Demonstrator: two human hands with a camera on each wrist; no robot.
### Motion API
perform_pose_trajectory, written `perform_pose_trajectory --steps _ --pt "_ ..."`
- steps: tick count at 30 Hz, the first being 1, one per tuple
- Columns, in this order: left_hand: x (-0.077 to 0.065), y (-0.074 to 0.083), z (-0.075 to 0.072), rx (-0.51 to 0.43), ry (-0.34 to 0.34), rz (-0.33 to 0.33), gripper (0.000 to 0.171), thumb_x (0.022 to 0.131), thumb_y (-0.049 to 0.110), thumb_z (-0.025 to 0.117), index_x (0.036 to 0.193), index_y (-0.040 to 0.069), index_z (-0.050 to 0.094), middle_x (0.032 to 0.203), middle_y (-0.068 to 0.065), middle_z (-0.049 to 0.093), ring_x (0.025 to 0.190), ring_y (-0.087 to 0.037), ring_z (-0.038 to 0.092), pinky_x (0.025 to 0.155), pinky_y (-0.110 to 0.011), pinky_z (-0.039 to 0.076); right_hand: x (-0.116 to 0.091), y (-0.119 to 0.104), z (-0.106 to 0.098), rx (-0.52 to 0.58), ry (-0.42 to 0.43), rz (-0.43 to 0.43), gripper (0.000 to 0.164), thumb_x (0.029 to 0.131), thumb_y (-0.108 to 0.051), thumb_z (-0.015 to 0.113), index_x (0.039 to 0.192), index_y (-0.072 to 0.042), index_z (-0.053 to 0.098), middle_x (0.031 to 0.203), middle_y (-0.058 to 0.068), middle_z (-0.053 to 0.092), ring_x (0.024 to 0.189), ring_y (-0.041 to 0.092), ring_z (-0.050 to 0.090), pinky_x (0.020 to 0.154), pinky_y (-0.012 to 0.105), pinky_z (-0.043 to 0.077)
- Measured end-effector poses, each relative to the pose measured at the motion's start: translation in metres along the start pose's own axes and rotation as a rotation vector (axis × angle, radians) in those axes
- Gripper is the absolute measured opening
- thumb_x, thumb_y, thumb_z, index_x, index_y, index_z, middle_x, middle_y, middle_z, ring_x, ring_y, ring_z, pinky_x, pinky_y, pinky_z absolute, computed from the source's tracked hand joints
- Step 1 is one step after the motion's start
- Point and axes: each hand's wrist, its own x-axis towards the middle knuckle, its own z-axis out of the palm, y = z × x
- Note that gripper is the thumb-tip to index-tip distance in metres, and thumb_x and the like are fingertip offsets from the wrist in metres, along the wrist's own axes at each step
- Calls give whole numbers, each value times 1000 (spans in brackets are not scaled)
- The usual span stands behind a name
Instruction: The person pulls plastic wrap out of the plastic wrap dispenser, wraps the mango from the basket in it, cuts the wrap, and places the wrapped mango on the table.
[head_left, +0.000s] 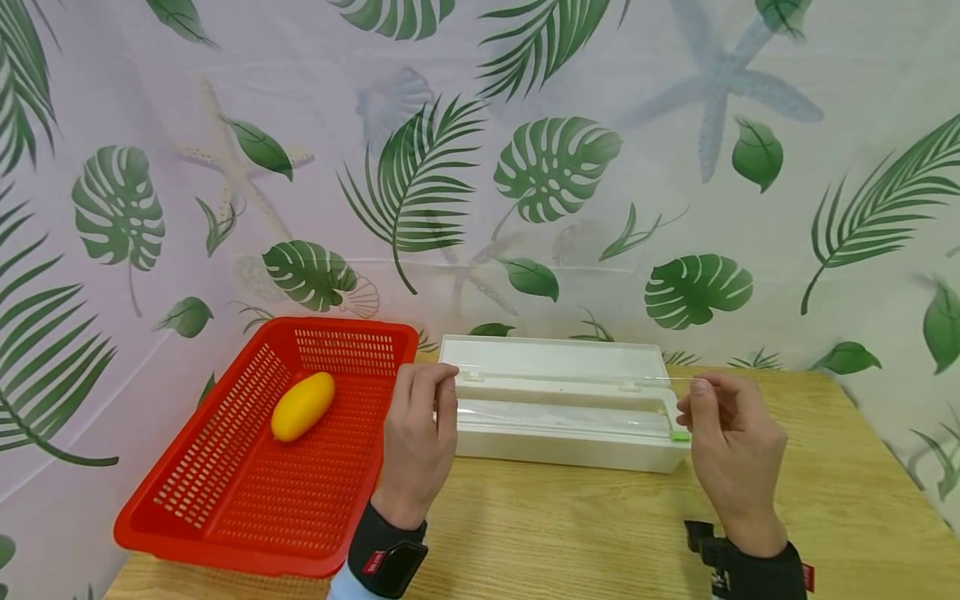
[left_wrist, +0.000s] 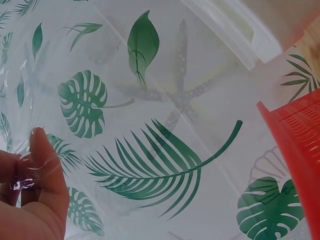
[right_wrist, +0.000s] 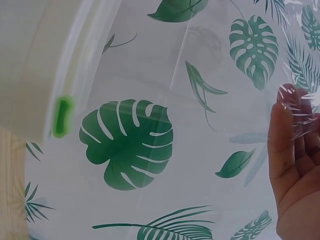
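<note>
The long white box (head_left: 570,450) has its lid (head_left: 551,354) tipped back behind it. A film roll (head_left: 555,414) lies lengthwise in the box; a green tab (head_left: 680,436) marks its right end. Above the box, the left fingers (head_left: 447,407) and right fingers (head_left: 703,406) pinch 1 wrinkled, transparent film sheet (head_left: 570,375).

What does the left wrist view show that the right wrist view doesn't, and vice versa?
Only left wrist: the left hand and part of a red perforated plastic basket.
Only right wrist: the right hand and a small bright-green tab.
Both: wrinkled clear plastic film at the fingers, part of a white rectangular box, a pale leaf-print backdrop, a sliver of light wooden tabletop.
</note>
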Motion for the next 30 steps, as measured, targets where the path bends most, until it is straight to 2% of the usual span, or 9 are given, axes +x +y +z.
perform_pose_trajectory --steps 10,22,30 --pt "2 2 -2 1 6 8 15 97 13 51 104 2 58 91 -10 52 71 -17 48 60 -23 47 2 -2 -1 12 14 -4 11 87 7 59 96 14 60 67 16 59 63 -9 54 61 5 42" --pt "4 2 -3 11 37 39 24 100 22 46 103 1 59 91 -10 53 71 -15 48 61 -20 47 4 -8 -3 28 34 -1 11 87 7 59 95 14 60 71 -2 60 64 -9 55 61 5 43" --pt "4 4 -5 15 48 52 25 100 22 46 102 1 59 92 -11 53 73 -16 49 64 -18 45 4 -9 -5 21 51 -17 12 88 4 59 95 13 61 71 6 62 67 -8 57 62 5 43"
